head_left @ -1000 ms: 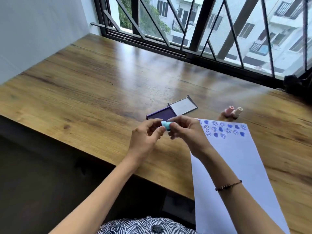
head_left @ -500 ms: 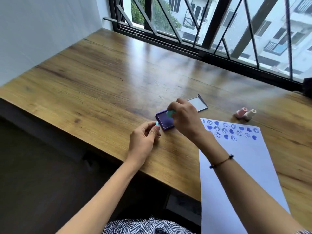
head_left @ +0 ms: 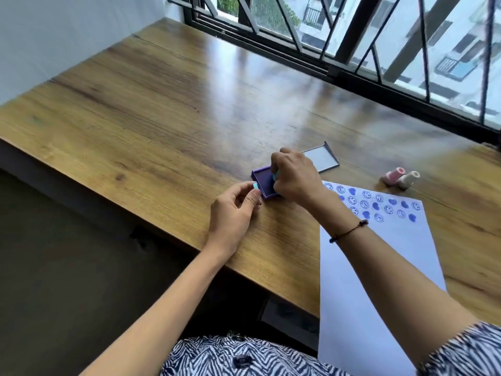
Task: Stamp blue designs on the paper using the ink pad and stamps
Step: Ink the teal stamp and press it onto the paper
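My right hand (head_left: pixel 294 176) grips a small teal stamp (head_left: pixel 276 176) and presses it down on the purple ink pad (head_left: pixel 264 181), which lies open on the wooden table (head_left: pixel 162 104). Just left of the pad, my left hand (head_left: pixel 233 210) pinches the stamp's small teal cap (head_left: pixel 254 186) between thumb and fingers. The pad's open lid (head_left: pixel 322 160) lies flat behind my right hand. A white paper (head_left: pixel 379 253) to the right carries rows of blue smiley and heart prints (head_left: pixel 376 204) along its top.
Two small pink and white stamps (head_left: pixel 401 179) lie on the table beyond the paper's top edge. A barred window runs along the table's far side. The table's near edge passes under my forearms, and the paper overhangs it.
My hands pulled apart: the right one carried the teal stamp forward and down onto the ink pad, while the left kept the cap and dropped to the table beside the pad.
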Tool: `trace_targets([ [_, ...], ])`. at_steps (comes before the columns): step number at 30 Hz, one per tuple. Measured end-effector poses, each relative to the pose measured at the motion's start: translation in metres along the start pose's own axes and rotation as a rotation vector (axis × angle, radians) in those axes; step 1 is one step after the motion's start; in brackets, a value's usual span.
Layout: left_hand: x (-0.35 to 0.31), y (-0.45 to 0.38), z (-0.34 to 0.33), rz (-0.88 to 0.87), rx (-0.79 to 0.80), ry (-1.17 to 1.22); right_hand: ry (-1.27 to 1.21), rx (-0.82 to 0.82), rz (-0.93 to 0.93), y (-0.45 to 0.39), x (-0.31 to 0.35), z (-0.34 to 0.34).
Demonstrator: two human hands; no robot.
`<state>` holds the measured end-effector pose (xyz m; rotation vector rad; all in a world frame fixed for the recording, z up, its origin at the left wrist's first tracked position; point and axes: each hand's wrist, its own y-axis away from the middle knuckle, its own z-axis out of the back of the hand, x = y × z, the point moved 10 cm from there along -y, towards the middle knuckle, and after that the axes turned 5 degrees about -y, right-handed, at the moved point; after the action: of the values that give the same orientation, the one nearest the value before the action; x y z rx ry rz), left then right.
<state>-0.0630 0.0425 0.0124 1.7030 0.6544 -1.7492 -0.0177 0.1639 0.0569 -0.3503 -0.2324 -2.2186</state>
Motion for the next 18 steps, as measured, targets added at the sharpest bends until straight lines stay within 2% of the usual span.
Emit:
trace_targets([
  [7,0.004,0.000,-0.003,-0.023,-0.016,-0.047,-0.019,-0.081,-0.017,0.008,-0.002,-0.004],
  [9,0.001,0.002,-0.011,-0.022,0.007,-0.028,-0.097,-0.112,-0.028,0.011,-0.006,-0.001],
  [11,-0.006,0.007,-0.026,-0.052,0.062,-0.042,-0.327,-0.267,-0.067,0.026,-0.019,0.015],
  [14,-0.018,0.020,-0.062,-0.103,0.201,-0.070,-0.662,-0.639,-0.242,0.076,-0.069,0.053],
  [16,-0.024,0.033,-0.094,-0.111,0.319,-0.082,-0.806,-0.748,-0.380,0.113,-0.117,0.061],
  [18,-0.025,0.044,-0.129,-0.107,0.418,-0.120,-0.822,-0.791,-0.492,0.145,-0.159,0.066],
])
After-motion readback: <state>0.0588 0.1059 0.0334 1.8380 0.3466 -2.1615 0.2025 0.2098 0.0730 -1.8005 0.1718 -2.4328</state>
